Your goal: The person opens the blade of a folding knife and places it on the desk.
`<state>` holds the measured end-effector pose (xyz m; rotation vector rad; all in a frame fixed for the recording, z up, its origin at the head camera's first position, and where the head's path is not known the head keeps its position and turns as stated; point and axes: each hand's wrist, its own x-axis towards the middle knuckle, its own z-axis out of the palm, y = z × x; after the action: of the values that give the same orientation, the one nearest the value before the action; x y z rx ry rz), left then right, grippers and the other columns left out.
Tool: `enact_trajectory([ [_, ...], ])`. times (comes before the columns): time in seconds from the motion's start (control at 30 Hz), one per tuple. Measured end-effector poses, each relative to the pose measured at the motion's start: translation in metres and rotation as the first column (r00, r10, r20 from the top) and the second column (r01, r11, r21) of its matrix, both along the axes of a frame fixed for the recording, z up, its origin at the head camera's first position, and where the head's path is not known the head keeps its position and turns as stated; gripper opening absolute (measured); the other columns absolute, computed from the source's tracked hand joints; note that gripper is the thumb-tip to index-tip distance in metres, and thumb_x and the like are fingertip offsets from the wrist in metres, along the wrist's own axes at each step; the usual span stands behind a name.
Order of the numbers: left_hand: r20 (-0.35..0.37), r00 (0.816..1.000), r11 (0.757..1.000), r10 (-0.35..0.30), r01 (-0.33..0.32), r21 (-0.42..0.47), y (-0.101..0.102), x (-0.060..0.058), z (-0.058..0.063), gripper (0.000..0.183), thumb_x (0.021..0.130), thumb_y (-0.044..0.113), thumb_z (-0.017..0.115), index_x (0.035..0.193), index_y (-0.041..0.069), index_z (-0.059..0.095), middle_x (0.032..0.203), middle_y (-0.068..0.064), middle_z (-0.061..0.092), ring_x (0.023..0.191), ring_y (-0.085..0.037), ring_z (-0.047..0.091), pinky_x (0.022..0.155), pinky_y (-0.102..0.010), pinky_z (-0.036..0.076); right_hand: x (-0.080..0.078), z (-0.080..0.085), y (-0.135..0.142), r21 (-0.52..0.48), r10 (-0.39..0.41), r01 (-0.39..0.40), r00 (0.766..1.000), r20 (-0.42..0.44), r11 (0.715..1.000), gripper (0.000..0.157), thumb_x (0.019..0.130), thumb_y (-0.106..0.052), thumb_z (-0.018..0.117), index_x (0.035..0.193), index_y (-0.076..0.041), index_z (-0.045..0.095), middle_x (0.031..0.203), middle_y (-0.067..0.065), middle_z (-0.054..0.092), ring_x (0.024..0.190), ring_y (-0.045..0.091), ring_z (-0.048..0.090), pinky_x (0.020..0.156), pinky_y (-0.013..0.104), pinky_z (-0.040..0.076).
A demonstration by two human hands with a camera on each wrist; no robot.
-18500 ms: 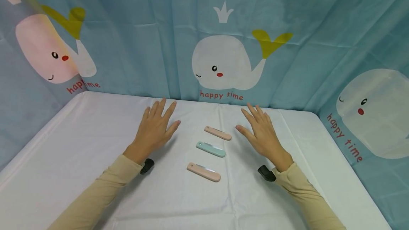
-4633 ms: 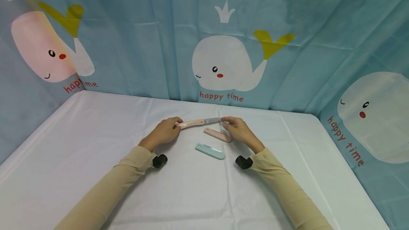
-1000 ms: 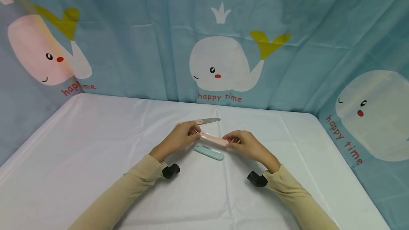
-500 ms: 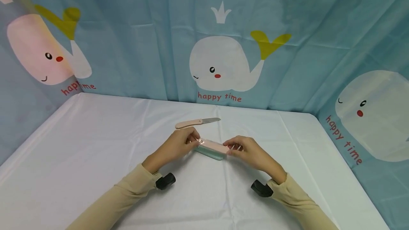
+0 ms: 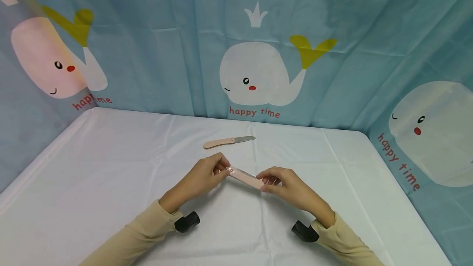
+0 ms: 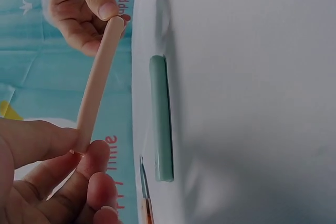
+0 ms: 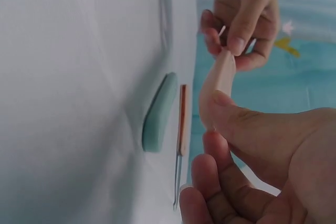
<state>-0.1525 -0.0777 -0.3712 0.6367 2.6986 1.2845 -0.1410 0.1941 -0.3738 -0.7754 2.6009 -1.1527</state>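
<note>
A pink folding knife [image 5: 245, 178], its blade folded into the handle, is held up off the table between both hands. My left hand [image 5: 205, 177] pinches its pivot end between thumb and fingers. At the rounded end, my right hand [image 5: 292, 188] grips it with thumb and fingertips. The green folding knife [image 6: 161, 119] lies on the table in both wrist views, hidden behind the held knife in the head view. Farther back lies another pink knife [image 5: 219, 143], unfolded, its blade [image 5: 245, 139] pointing right.
A white cloth [image 5: 122, 167] with creases covers the table. Blue curtain [image 5: 166, 73] with whale prints hangs behind and at both sides. Black wrist cameras [image 5: 187, 222] sit under both beige sleeves [image 5: 136, 233].
Three folded knives once lay in a row. One pink knife was unfolded and left at the back; the other pink knife was lifted and brought nearer the body in both hands.
</note>
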Motion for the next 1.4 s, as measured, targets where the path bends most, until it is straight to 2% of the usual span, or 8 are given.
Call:
enact_trajectory([
  [0.17, 0.048, 0.999, 0.998, -0.018, 0.015, 0.062, -0.002, 0.006, -0.003, 0.009, 0.095, 0.01, 0.062, 0.103, 0.007, 0.061, 0.092, -0.001, 0.071, 0.078, -0.01, 0.056, 0.068, -0.022, 0.046, 0.006, -0.002, -0.003, -0.02, -0.006, 0.006, 1.0, 0.0, 1.0, 0.025, 0.089, -0.019, 0.074, 0.112, -0.008, 0.071, 0.094, -0.002, 0.07, 0.082, 0.004, 0.059, 0.076, 0.023, 0.051],
  [0.37, 0.124, 0.991, 0.985, -0.041, 0.02, 0.17, -0.006, 0.007, -0.009, 0.015, 0.097, 0.012, 0.059, 0.109, 0.003, 0.058, 0.097, -0.007, 0.074, 0.083, -0.015, 0.061, 0.068, -0.023, 0.046, 0.009, -0.005, -0.005, -0.034, -0.004, 0.004, 1.0, -0.012, 0.999, 0.025, 0.088, -0.018, 0.075, 0.11, -0.007, 0.07, 0.093, -0.001, 0.069, 0.082, 0.003, 0.06, 0.075, 0.023, 0.051],
  [0.53, 0.198, 0.98, 0.971, -0.015, -0.032, 0.236, -0.005, 0.007, -0.008, 0.02, 0.098, 0.018, 0.06, 0.114, 0.005, 0.057, 0.097, -0.007, 0.076, 0.081, -0.016, 0.058, 0.07, -0.024, 0.044, 0.011, -0.004, -0.009, -0.044, -0.027, 0.026, 0.999, -0.024, 0.999, 0.024, 0.088, -0.016, 0.076, 0.11, -0.01, 0.07, 0.093, -0.002, 0.067, 0.082, 0.003, 0.06, 0.075, 0.023, 0.052],
  [0.73, 0.285, 0.958, 0.951, 0.03, -0.115, 0.288, -0.004, 0.008, -0.006, 0.022, 0.099, 0.024, 0.062, 0.115, 0.009, 0.059, 0.096, -0.006, 0.077, 0.08, -0.021, 0.059, 0.059, -0.023, 0.043, 0.011, -0.007, -0.011, -0.072, -0.029, 0.027, 0.999, -0.039, 0.997, 0.023, 0.088, -0.017, 0.075, 0.109, -0.009, 0.07, 0.091, -0.001, 0.068, 0.081, 0.003, 0.06, 0.075, 0.023, 0.052],
  [0.87, 0.299, 0.953, 0.943, 0.045, -0.139, 0.301, -0.002, 0.008, -0.009, 0.029, 0.098, 0.03, 0.063, 0.115, 0.007, 0.06, 0.096, -0.013, 0.076, 0.081, -0.025, 0.061, 0.058, -0.024, 0.044, 0.011, -0.009, -0.013, -0.092, -0.041, 0.036, 0.998, -0.054, 0.995, 0.022, 0.088, -0.015, 0.076, 0.108, -0.007, 0.07, 0.09, 0.0, 0.069, 0.079, 0.003, 0.06, 0.074, 0.022, 0.053],
  [1.03, 0.3, 0.952, 0.934, 0.062, -0.161, 0.32, 0.003, 0.009, -0.012, 0.032, 0.097, 0.03, 0.065, 0.114, 0.004, 0.061, 0.092, -0.016, 0.076, 0.074, -0.022, 0.059, 0.057, -0.023, 0.042, 0.012, -0.009, -0.015, -0.108, -0.076, 0.069, 0.995, -0.062, 0.992, 0.019, 0.088, -0.014, 0.076, 0.105, -0.006, 0.07, 0.089, 0.001, 0.069, 0.079, 0.004, 0.061, 0.073, 0.022, 0.053],
  [1.23, 0.275, 0.961, 0.943, -0.014, -0.078, 0.323, 0.012, 0.016, -0.014, 0.026, 0.097, 0.025, 0.065, 0.111, 0.004, 0.061, 0.088, -0.017, 0.074, 0.06, -0.01, 0.044, 0.053, -0.02, 0.035, 0.014, -0.009, -0.02, -0.12, -0.092, 0.089, 0.996, -0.022, 0.989, 0.017, 0.095, -0.02, 0.067, 0.106, -0.008, 0.072, 0.096, 0.004, 0.074, 0.08, 0.01, 0.067, 0.074, 0.022, 0.053],
  [1.4, 0.244, 0.97, 0.941, -0.016, -0.068, 0.332, 0.013, 0.02, -0.011, 0.026, 0.097, 0.025, 0.065, 0.11, 0.004, 0.061, 0.088, -0.015, 0.075, 0.071, -0.016, 0.054, 0.065, -0.022, 0.039, 0.016, -0.006, -0.021, -0.102, -0.069, 0.069, 0.998, 0.001, 0.992, 0.018, 0.097, -0.025, 0.065, 0.104, -0.011, 0.074, 0.096, 0.002, 0.076, 0.077, 0.009, 0.066, 0.07, 0.022, 0.052],
])
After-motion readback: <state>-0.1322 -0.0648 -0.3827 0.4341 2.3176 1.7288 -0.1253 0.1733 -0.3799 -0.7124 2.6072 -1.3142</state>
